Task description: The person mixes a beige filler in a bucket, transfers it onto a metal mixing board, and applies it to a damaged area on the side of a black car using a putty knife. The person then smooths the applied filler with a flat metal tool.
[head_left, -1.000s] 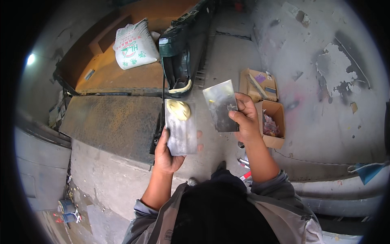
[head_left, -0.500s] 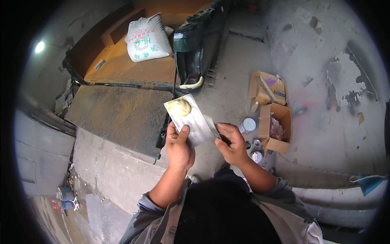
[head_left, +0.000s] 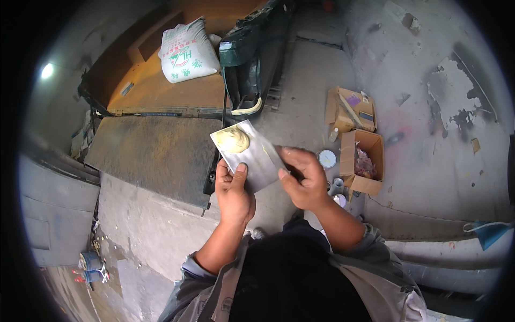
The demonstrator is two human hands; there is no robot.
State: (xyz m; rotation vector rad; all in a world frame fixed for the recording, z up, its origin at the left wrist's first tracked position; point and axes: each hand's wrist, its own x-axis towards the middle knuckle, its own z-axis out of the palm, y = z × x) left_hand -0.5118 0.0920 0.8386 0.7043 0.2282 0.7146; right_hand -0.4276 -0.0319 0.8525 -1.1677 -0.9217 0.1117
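Note:
My left hand [head_left: 234,188] is closed on a flat pale metal plate [head_left: 255,166], thumb on its face, with a blob of cream-yellow paste [head_left: 233,141] near the plate's top corner. My right hand [head_left: 300,177] is closed at that plate's right edge on a second plate, which lies mostly hidden against the first. Both plates are tilted and held in front of my body, over the gap between a dark metal flap and the floor.
A rusty orange truck bed [head_left: 139,99] holds a white sack [head_left: 188,48]; its lowered flap [head_left: 145,155] lies left. Two cardboard boxes [head_left: 348,110], tins [head_left: 327,159] and a bottle [head_left: 333,134] stand on the floor at right, beside a stained surface [head_left: 424,155]. A blue mask [head_left: 488,233] is at far right.
A second ago the plates were held apart. My right hand has brought its plate down and left against my left plate, and the left plate has tilted.

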